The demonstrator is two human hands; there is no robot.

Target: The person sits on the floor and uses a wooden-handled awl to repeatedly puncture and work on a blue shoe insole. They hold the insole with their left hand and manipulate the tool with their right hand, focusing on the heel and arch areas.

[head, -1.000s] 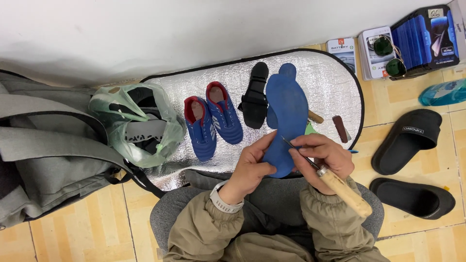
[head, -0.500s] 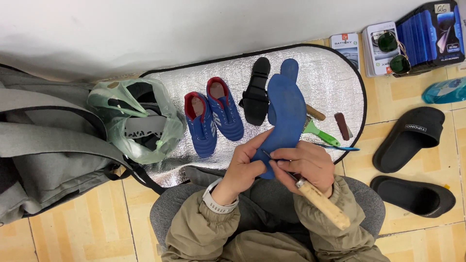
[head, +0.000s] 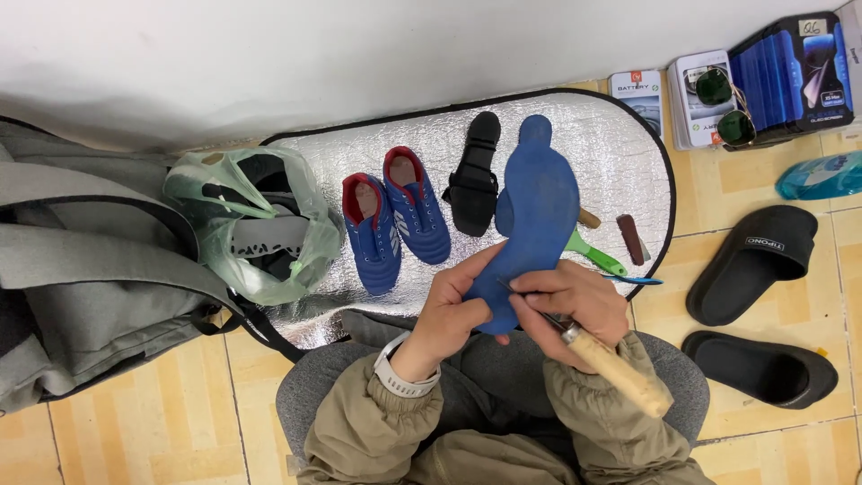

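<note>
Left hand (head: 449,310) fingers clamp a blue sole's (head: 537,211) near edge; right hand (head: 567,305) fingers grip a wooden-handled tool (head: 611,366), tip seemingly on the edge beside them.

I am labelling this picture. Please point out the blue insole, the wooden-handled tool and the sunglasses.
blue insole (head: 539,193): head view, on its wide middle part.
wooden-handled tool (head: 620,375): head view, on the pale wooden handle below the right hand.
sunglasses (head: 716,87): head view, on the upper dark lens.
</note>
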